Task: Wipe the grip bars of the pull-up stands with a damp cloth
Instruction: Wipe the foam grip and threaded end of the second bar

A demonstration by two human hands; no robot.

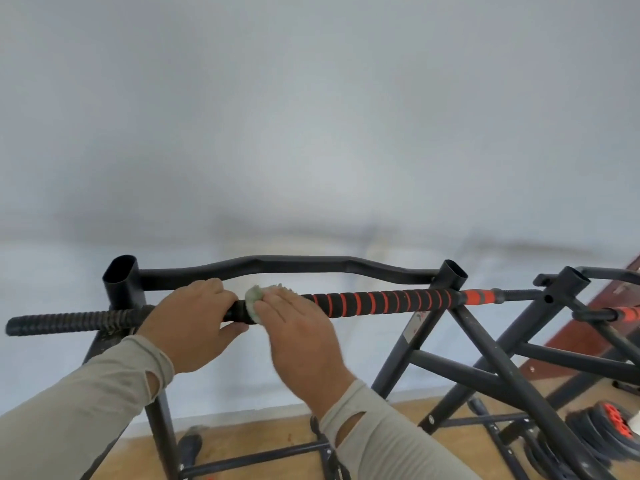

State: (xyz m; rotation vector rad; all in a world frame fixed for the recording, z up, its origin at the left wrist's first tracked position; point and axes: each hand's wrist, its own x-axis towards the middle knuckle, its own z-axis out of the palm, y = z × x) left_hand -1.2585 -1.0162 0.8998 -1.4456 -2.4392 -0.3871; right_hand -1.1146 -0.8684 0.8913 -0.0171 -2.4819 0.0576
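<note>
A long grip bar (384, 303) with black foam and orange stripes runs across a black pull-up stand (123, 289). My left hand (192, 323) grips the bar near its middle, fingers over the top and thumb underneath. Just to its right, my right hand (294, 334) lies over the bar with fingers fairly straight, pressing a pale green cloth (254, 299) against the foam. Most of the cloth is hidden under that hand. The bar's left end (69, 322) is bare black ribbed foam.
A second black pull-up stand (561, 299) with an orange-tipped bar stands close on the right. Black and orange weight plates (602, 431) lie on the wooden floor at the lower right. A pale wall fills the background, and a curved black upper bar (287, 266) runs behind the grip bar.
</note>
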